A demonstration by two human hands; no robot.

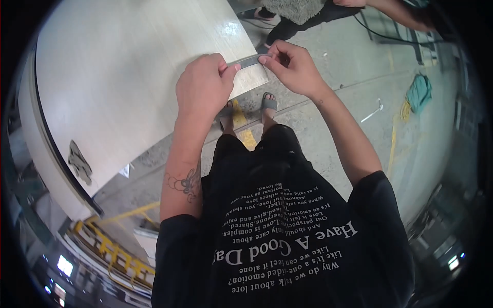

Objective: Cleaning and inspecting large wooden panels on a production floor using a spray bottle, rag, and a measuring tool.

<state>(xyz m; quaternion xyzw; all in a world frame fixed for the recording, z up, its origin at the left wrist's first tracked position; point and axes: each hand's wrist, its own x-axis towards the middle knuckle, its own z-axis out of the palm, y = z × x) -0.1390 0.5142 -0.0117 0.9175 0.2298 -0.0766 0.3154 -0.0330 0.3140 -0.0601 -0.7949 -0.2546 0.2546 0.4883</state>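
Note:
Between my two hands a short grey strip (250,62) is stretched over the near right corner of a large pale board (128,77). My left hand (204,84) pinches the strip's left end between thumb and fingers, above the board. At its right end my right hand (290,66) grips it with thumb and forefinger, just past the board's edge. What the strip is made of, I cannot make out.
A grey cloth or glove (79,163) lies on the board's lower left. Another person (303,13) is close beyond the board. A teal bag (418,93) with yellow cord rests on the concrete floor at right. Yellow metal frames (110,251) stand at lower left.

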